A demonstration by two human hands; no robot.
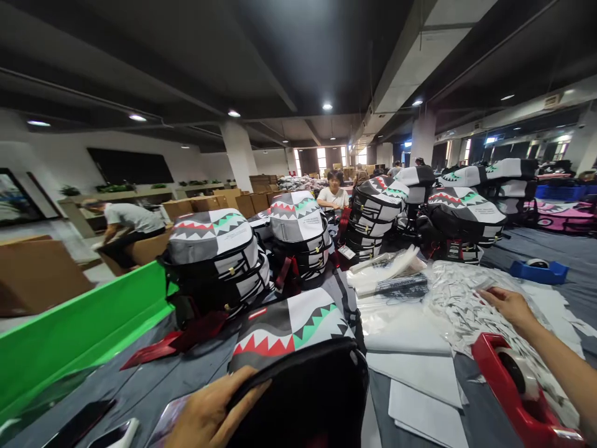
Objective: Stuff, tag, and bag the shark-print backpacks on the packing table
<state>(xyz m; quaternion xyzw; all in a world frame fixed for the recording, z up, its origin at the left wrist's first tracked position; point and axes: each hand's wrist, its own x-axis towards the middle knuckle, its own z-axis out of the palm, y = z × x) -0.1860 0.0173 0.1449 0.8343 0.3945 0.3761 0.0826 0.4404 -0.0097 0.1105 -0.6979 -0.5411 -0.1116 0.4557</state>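
Observation:
My left hand (214,407) grips the raised black edge of a backpack (275,333), thumb and fingers on either side of the rim. Its panel is grey and white with red and green zigzag teeth, and it stands open toward me with a dark inside. My right hand (510,308) reaches over a heap of small white pieces (461,302) in clear plastic. Its fingertips are drawn together at the heap; what is between them, if anything, I cannot make out. Below that hand stands a red tape dispenser (517,386).
Stacked backpacks (212,242) line the table's far side. White sheets (415,373) and plastic bags (392,286) lie centre right, a blue tape dispenser (538,270) farther right. Phones (81,423) lie front left beside a green panel (93,333). A person (333,196) sits opposite; another bends over boxes.

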